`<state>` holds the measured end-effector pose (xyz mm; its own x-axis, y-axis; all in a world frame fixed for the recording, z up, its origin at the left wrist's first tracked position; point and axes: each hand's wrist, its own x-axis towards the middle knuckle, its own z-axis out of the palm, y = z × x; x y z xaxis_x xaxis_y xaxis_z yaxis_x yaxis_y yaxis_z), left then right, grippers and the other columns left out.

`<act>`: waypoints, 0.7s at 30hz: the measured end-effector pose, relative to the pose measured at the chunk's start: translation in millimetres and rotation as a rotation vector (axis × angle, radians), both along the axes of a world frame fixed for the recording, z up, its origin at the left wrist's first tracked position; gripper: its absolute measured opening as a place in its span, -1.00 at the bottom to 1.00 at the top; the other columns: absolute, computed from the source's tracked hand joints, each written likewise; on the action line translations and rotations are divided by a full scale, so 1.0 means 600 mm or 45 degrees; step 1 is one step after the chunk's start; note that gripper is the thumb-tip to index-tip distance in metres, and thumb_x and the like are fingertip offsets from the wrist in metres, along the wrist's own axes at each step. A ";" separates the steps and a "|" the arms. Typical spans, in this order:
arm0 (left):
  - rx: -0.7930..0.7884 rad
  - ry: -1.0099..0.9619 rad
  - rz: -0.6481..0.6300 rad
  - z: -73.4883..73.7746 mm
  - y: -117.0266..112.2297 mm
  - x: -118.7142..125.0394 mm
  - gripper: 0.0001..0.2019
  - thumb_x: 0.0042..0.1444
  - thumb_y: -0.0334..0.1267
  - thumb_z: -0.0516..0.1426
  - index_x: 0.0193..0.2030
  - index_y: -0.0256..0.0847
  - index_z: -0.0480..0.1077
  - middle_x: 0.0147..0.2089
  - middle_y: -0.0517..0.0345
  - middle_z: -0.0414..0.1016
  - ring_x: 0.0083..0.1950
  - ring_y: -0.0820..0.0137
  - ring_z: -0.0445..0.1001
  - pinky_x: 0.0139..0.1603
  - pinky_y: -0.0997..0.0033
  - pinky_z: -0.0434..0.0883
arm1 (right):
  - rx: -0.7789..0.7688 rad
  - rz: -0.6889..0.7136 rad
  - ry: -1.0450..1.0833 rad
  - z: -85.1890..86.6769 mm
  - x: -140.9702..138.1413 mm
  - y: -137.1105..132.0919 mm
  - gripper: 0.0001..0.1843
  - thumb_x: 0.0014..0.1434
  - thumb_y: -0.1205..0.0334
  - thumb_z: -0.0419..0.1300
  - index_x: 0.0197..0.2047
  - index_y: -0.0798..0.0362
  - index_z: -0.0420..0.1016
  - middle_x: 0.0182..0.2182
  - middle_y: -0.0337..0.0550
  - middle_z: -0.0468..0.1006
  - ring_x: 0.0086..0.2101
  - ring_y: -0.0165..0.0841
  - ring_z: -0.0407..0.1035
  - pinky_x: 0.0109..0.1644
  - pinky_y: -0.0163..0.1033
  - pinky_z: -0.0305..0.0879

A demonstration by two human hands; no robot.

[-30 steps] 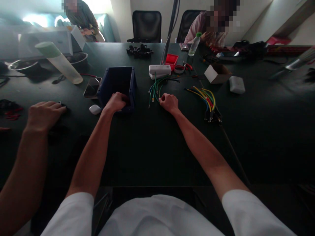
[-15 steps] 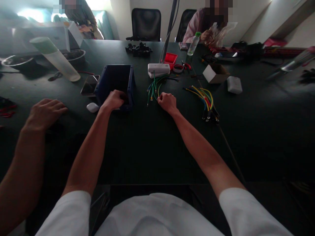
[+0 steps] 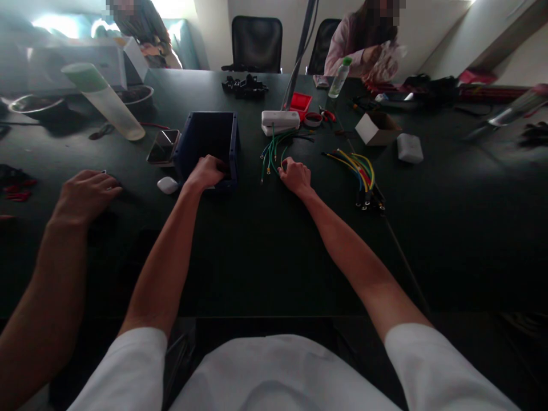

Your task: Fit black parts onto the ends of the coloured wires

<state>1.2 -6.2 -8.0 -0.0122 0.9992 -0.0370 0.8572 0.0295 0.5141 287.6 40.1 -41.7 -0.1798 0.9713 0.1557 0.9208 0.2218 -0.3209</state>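
Left hand (image 3: 209, 171) reaches over the near edge of the dark blue bin (image 3: 234, 142), fingertips down inside; can't tell if it holds anything. Right hand (image 3: 296, 176) has thumb and forefinger narrowed at the near side of the green wires (image 3: 270, 151); looks like contact, grip unclear from where I'm standing.

Key relation: wires lie between the two hands, just left of and beyond the right one, which is nearer; long axis runs roughly away from the person, near ends fanned. Bin is left of the wires, apart from them.

Further out: mixed-colour wire bundle (image 3: 363, 171) to the right, white block (image 3: 280, 119) behind the green wires, smartphone (image 3: 162, 149) left of the bin, a co-worker's hand (image 3: 85, 197) farther left.

Bin contents too dark to read; right fingertips partly hidden; co-worker's arm cut off.
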 end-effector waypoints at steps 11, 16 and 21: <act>-0.055 -0.013 -0.004 0.005 -0.002 0.004 -0.70 -0.05 -0.40 0.17 -0.15 -0.16 0.58 -0.14 0.12 0.63 -0.09 0.26 0.56 -0.08 0.46 0.48 | 0.010 -0.121 0.005 -0.004 -0.005 0.006 -0.65 0.23 0.01 0.11 -0.14 0.09 0.56 -0.20 0.11 0.61 -0.15 -0.08 0.49 -0.07 -0.04 0.34; -0.056 -0.031 -0.025 -0.001 0.001 0.001 -0.65 -0.09 -0.46 0.14 -0.15 -0.15 0.58 -0.16 0.13 0.63 -0.11 0.28 0.57 -0.11 0.45 0.49 | 0.014 -0.167 0.076 -0.006 -0.003 0.011 -0.64 0.24 0.00 0.07 -0.21 0.07 0.57 -0.22 0.08 0.62 -0.17 -0.09 0.50 -0.09 -0.06 0.33; -0.011 -0.065 -0.059 -0.001 0.001 0.000 -0.72 -0.09 -0.40 0.19 -0.20 -0.19 0.59 -0.18 0.10 0.63 -0.11 0.25 0.57 -0.10 0.44 0.49 | 0.096 -0.209 0.207 -0.009 0.006 0.009 -0.63 0.28 0.02 0.02 -0.19 0.09 0.55 -0.22 0.05 0.62 -0.14 -0.14 0.48 -0.07 -0.13 0.30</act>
<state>1.0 -5.6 -8.3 0.0360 0.9983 -0.0454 0.8302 -0.0046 0.5574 291.4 45.7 -47.3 0.0129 0.9699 0.2431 0.8840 0.1026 -0.4562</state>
